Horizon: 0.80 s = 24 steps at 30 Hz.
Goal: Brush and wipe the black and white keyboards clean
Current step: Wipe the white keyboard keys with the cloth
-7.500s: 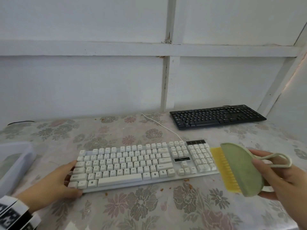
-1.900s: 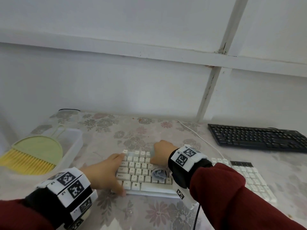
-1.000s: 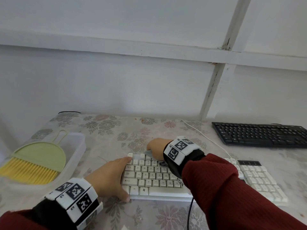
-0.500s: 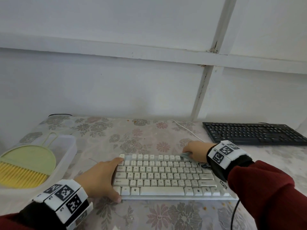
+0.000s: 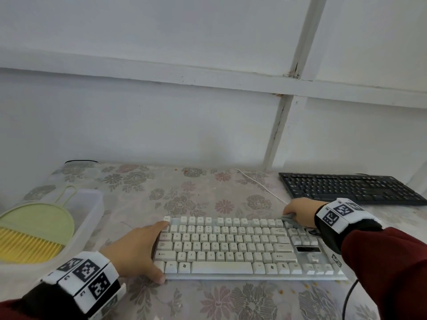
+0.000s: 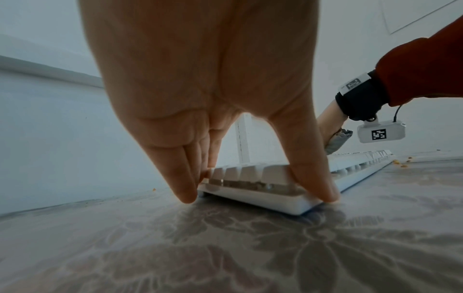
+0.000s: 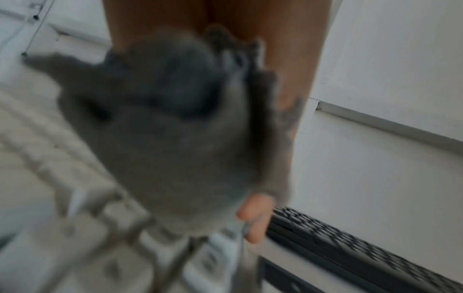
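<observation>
Right now your left hand [image 5: 136, 251] holds the left end of the white keyboard [image 5: 233, 248], with the thumb at its near corner and straight fingers [image 6: 180, 178] at its far corner. Your right hand [image 5: 300, 213] pinches a grey cloth [image 7: 175, 128] on the keyboard's far right keys. Behind the white keyboard's right end lies the black keyboard [image 5: 346, 188] on the bench [image 5: 184, 192].

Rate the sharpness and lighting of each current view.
Head view: sharp, evenly lit, wide-angle bending of the wall beams. Left wrist view: sharp, left hand looms large. Right wrist view: motion-blurred, grey cloth and white keyboard smeared.
</observation>
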Each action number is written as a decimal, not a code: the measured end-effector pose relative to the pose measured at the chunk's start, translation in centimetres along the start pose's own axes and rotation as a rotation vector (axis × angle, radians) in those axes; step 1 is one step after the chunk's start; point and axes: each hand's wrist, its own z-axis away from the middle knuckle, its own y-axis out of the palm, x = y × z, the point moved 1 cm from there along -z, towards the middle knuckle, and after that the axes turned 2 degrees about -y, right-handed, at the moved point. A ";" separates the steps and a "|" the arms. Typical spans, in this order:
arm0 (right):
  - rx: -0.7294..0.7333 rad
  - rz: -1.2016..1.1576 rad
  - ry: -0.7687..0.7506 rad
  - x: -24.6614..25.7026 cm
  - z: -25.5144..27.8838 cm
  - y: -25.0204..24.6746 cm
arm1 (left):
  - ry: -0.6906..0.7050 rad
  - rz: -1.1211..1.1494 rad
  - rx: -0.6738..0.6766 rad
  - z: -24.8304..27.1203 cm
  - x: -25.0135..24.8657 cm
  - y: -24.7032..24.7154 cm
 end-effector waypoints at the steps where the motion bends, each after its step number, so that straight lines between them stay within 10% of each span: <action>1: -0.016 -0.014 0.006 0.3 0.1 -0.5 | 0.004 0.006 0.000 0.0 0.0 0.0; 14: -0.122 -0.198 -0.493 20.8 -3.3 -5.4 | 0.018 0.183 0.020 0.2 -0.5 -0.5; 24: -0.077 -0.087 -0.445 20.8 -5.4 -3.9 | 0.026 0.174 0.040 -0.1 -0.2 -0.5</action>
